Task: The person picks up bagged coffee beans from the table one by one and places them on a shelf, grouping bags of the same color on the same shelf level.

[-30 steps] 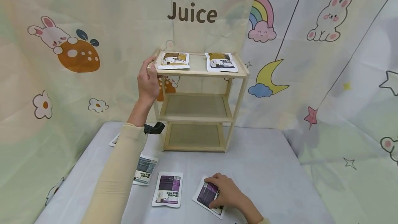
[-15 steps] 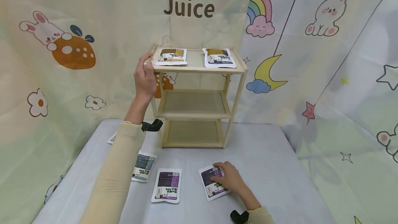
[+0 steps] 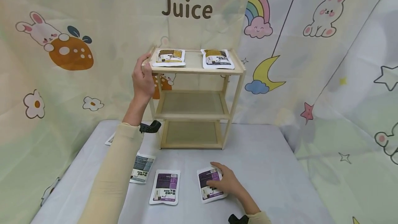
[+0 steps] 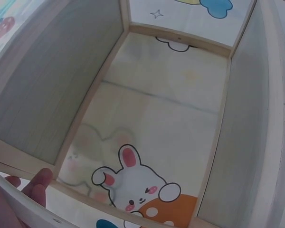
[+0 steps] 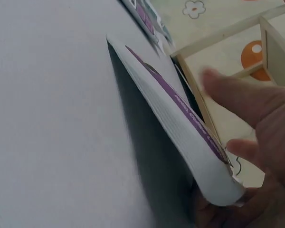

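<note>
My left hand grips the left side of a three-tier light wooden rack at its top shelf; its fingertips curl over the rail in the left wrist view. At the front of the table, my right hand holds a white pouch with a purple label by its right edge. In the right wrist view the same pouch tilts with a shadow beneath it; fingers lie under the edge and the blurred thumb hovers above. A second purple-labelled pouch lies flat to its left.
Two yellow-labelled pouches, one left and one right, lie on the rack's top shelf. A teal-labelled pouch is partly behind my left sleeve, and another pouch corner shows farther back. A printed cloth backdrop stands behind the rack.
The right hand has shifted the purple-labelled pouch slightly away from me and turned it more upright in view. The left hand stays on the rack; the head view has shifted a little.
</note>
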Demonstrator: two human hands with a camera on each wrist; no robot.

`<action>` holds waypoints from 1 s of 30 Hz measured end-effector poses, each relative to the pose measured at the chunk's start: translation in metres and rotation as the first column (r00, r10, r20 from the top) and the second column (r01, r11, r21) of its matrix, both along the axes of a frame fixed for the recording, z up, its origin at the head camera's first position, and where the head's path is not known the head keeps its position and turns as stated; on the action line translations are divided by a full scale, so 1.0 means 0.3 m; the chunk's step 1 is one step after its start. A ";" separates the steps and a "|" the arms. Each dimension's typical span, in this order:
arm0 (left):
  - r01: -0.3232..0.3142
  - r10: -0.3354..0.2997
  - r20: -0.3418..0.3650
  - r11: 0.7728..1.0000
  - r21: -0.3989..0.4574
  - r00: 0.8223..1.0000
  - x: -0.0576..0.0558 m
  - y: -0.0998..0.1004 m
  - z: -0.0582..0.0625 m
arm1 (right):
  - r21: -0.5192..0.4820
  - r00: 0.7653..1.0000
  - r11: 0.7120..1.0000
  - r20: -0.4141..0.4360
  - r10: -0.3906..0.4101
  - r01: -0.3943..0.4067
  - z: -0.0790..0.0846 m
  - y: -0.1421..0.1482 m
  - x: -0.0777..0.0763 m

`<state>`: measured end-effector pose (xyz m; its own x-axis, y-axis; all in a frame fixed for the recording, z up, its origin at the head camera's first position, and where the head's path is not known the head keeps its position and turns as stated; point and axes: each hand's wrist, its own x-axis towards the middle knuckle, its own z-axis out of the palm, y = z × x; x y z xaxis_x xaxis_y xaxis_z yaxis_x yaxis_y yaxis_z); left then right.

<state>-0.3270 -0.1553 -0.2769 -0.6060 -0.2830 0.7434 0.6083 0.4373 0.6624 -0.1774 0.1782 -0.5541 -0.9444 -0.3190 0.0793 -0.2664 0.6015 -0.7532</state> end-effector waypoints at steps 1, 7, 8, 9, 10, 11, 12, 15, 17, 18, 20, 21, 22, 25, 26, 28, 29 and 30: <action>-0.002 0.002 -0.002 1.000 -0.001 1.000 -0.001 -0.001 0.000 | 0.015 1.000 1.000 0.004 0.027 -0.027 0.001 -0.002 0.003; 0.005 -0.005 -0.011 1.000 0.000 1.000 -0.002 -0.008 0.004 | -0.061 0.999 0.997 0.016 0.040 -0.039 0.001 -0.033 0.004; 0.007 -0.007 -0.006 1.000 0.002 1.000 -0.001 -0.008 0.004 | -0.084 0.999 0.996 0.031 0.030 -0.028 -0.001 -0.038 0.003; 0.009 -0.009 -0.002 1.000 0.003 1.000 -0.001 -0.009 0.002 | -0.101 0.999 0.995 0.042 0.023 -0.019 -0.002 -0.042 0.002; 0.010 -0.010 0.005 1.000 0.004 1.000 0.000 -0.009 0.000 | -0.120 0.998 0.993 0.060 0.017 -0.009 -0.003 -0.046 0.001; 0.012 -0.012 0.010 1.000 0.006 1.000 0.001 -0.008 -0.001 | -0.135 0.997 0.991 0.073 0.010 0.000 -0.002 -0.050 -0.001; 0.014 -0.014 0.015 1.000 0.006 1.000 0.001 -0.007 -0.003 | -0.148 0.997 0.989 0.079 0.003 0.009 0.001 -0.053 -0.003; 0.022 -0.022 0.011 1.000 0.011 1.000 -0.001 -0.003 -0.005 | -0.202 0.994 0.979 0.108 -0.018 0.040 0.032 -0.062 -0.013; 0.027 -0.027 0.011 0.999 0.017 1.000 -0.003 -0.001 -0.005 | -0.245 0.992 0.968 0.124 -0.018 0.048 0.065 -0.067 -0.018; 0.029 -0.029 0.013 0.999 0.020 0.999 -0.004 0.000 -0.005 | -0.267 0.991 0.962 0.133 -0.015 0.051 0.082 -0.069 -0.020; 0.030 -0.031 0.017 0.999 0.023 0.999 -0.006 0.001 -0.006 | -0.299 0.989 0.953 0.146 -0.009 0.052 0.121 -0.075 -0.021; 0.030 -0.031 0.020 0.999 0.022 0.999 -0.007 0.001 -0.007 | -0.314 0.990 0.948 0.144 0.000 0.046 0.150 -0.078 -0.016; 0.032 -0.032 0.021 0.999 0.022 0.999 -0.009 0.001 -0.007 | -0.329 0.990 0.944 0.144 0.007 0.041 0.181 -0.083 -0.010; 0.030 -0.031 0.016 0.999 0.016 0.999 -0.012 -0.001 -0.008 | -0.348 0.989 0.937 0.147 0.020 0.033 0.254 -0.093 0.000; 0.029 -0.030 0.016 0.999 0.013 0.999 -0.012 -0.001 -0.008 | -0.355 0.988 0.934 0.150 0.024 0.032 0.268 -0.096 0.000; 0.026 -0.026 0.015 1.000 0.011 1.000 -0.012 -0.003 -0.009 | -0.369 0.988 0.929 0.151 0.025 0.033 0.275 -0.098 -0.010; 0.024 -0.024 0.016 1.000 0.011 1.000 -0.012 -0.003 -0.009 | -0.366 0.989 0.930 0.149 0.023 0.033 0.270 -0.098 -0.018; 0.023 -0.023 0.019 1.000 0.009 1.000 -0.012 -0.003 -0.009 | -0.369 0.990 0.929 0.142 0.022 0.033 0.264 -0.099 -0.026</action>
<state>-0.3306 -0.1562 -0.2795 -0.6268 -0.2751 0.7290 0.6050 0.4177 0.6779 -0.1852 0.1487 -0.4750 -0.9562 -0.2874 0.0561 -0.1384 0.2749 -0.9515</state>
